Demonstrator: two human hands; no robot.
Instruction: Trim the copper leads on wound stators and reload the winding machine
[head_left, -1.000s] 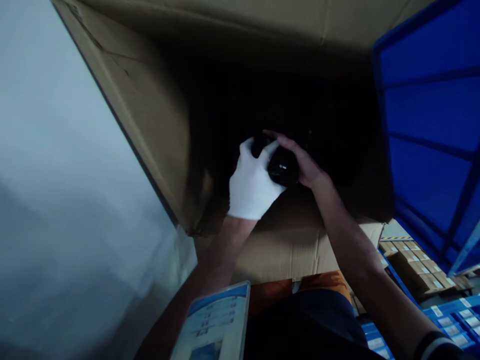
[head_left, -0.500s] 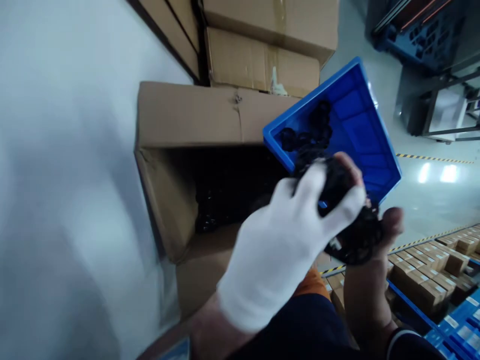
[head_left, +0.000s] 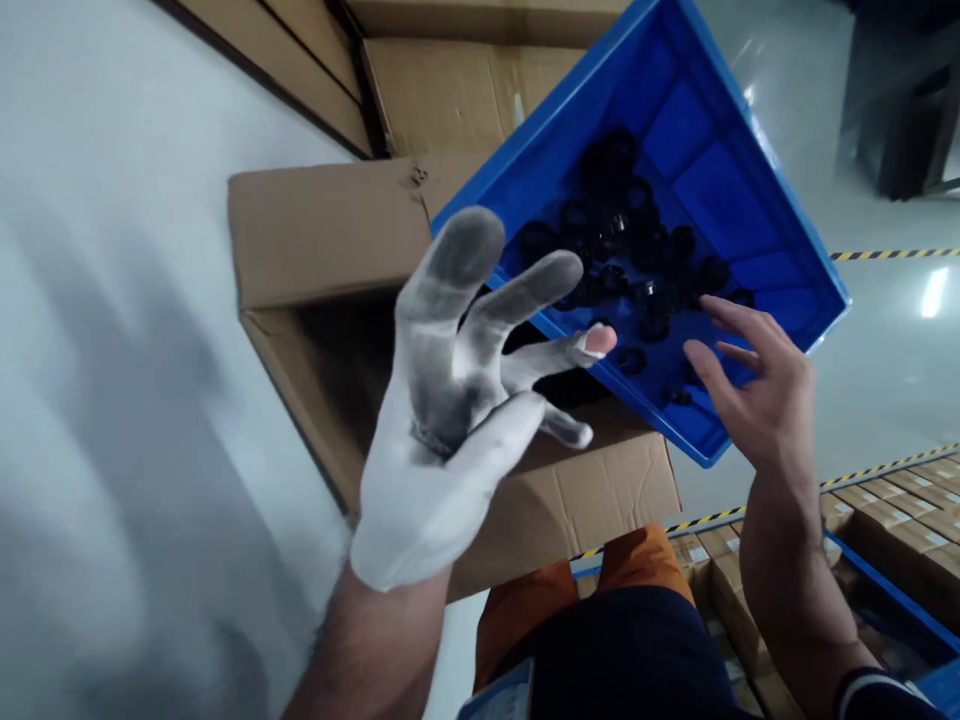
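my left grip [head_left: 442, 405], white-gloved, fingers spread wide, empty, over cardboard box [head_left: 322, 235]. my right grip [head_left: 772, 385], bare, partly open, holding nothing i can see, over rim of blue bin [head_left: 784, 215]. black ring-shaped parts [head_left: 651, 312] loose in bin, mostly left of right grip; contact, cannot tell.

Warehouse: massed cartons [head_left: 896, 532], striped floor tape [head_left: 896, 256]

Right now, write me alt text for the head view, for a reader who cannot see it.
A bare right hand extends over a blue bin, fingers parted near loose black parts, some ring-shaped. An empty, white-gloved left hand shows its dark-smudged palm; behind it, an open cardboard box is partly hidden by the bin.
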